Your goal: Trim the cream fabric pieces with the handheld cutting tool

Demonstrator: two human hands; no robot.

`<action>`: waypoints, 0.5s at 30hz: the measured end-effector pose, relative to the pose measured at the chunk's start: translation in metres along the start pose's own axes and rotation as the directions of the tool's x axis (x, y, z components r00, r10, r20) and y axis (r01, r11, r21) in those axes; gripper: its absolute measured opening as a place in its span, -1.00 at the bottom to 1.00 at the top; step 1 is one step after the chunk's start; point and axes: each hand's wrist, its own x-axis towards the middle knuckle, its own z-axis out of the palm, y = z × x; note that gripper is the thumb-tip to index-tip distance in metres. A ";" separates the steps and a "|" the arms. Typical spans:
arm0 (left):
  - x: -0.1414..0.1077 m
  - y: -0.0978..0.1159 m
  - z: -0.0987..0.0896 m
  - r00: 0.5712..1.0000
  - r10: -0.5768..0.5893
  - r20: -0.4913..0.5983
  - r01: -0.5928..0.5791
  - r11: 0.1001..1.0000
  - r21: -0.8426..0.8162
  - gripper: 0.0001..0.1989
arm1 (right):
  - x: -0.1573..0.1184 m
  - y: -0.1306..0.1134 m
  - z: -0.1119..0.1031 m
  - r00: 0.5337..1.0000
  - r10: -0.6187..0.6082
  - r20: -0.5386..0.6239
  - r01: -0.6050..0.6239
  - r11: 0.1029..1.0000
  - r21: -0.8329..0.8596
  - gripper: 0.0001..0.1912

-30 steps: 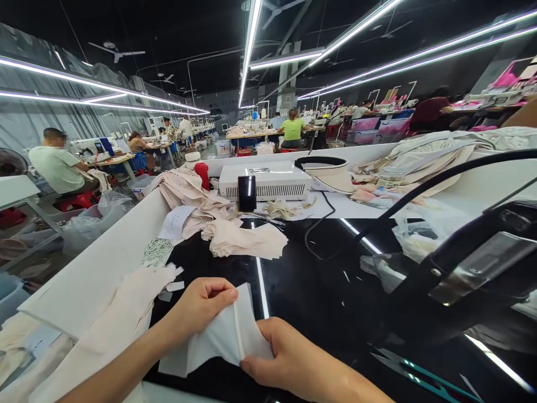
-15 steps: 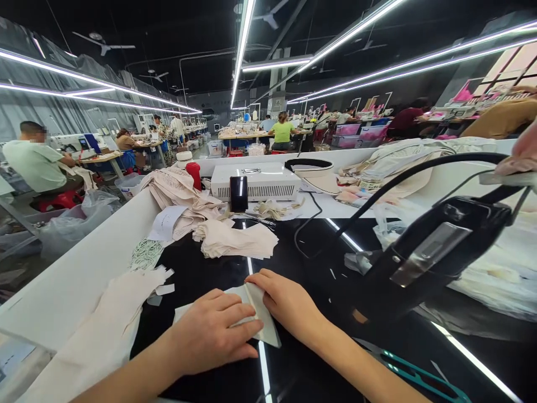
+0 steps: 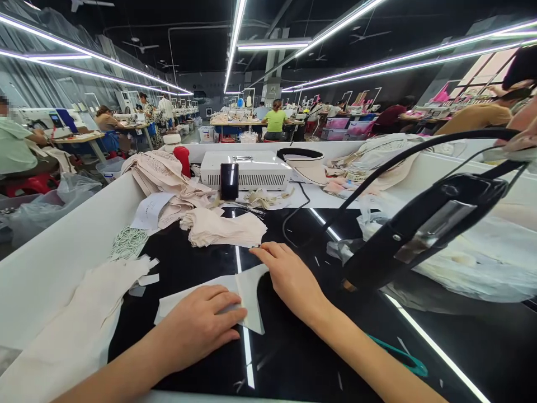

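On the black tabletop (image 3: 188, 364) lies a flat cream fabric piece (image 3: 251, 291) with a seam or fold line across it. My left hand (image 3: 201, 324) rests palm down on that piece, its fingers laid out and pressing on it. My right hand (image 3: 293, 280) is above and right of the piece, fingers stretched forward. Its fingertips are at the near right corner of a stack of cream fabric pieces (image 3: 226, 228); whether they touch the stack is hard to see. The right thumb is mostly hidden.
A black hand-held device with a cable (image 3: 419, 229) hangs at the right. Teal-handled scissors or snips (image 3: 403, 355) lie under my right forearm. More cream fabric (image 3: 79, 319) and green cord (image 3: 129, 242) are at left. A phone (image 3: 229, 182) leans on a white box (image 3: 247, 168).
My right hand has left the seam of the fabric piece and moved up toward the stack. My left hand stays on the piece. The whole view has shifted slightly.
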 end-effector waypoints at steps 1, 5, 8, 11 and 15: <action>0.000 0.000 0.000 1.000 -0.002 0.002 0.002 1.000 -0.002 -0.71 | -0.004 -0.004 0.001 0.999 -0.042 0.000 0.042 0.999 0.014 -0.37; 0.001 0.001 -0.001 1.000 0.008 0.000 -0.008 1.000 0.011 -0.69 | -0.012 -0.014 0.010 0.988 -0.157 -0.003 0.157 0.987 0.043 -0.47; 0.000 0.003 -0.002 1.000 0.002 0.009 -0.002 1.000 0.011 -0.69 | -0.015 -0.014 0.008 0.985 -0.169 -0.038 0.170 0.985 0.037 -0.49; -0.001 0.004 -0.005 1.000 -0.006 0.020 0.006 1.000 -0.006 -0.71 | -0.029 -0.017 -0.013 0.960 -0.214 -0.181 0.220 0.975 0.011 -0.49; 0.000 0.006 -0.007 1.000 -0.007 0.003 0.007 1.000 -0.028 -0.75 | -0.074 -0.014 -0.062 0.718 -0.328 -0.613 0.312 0.940 -0.137 -0.65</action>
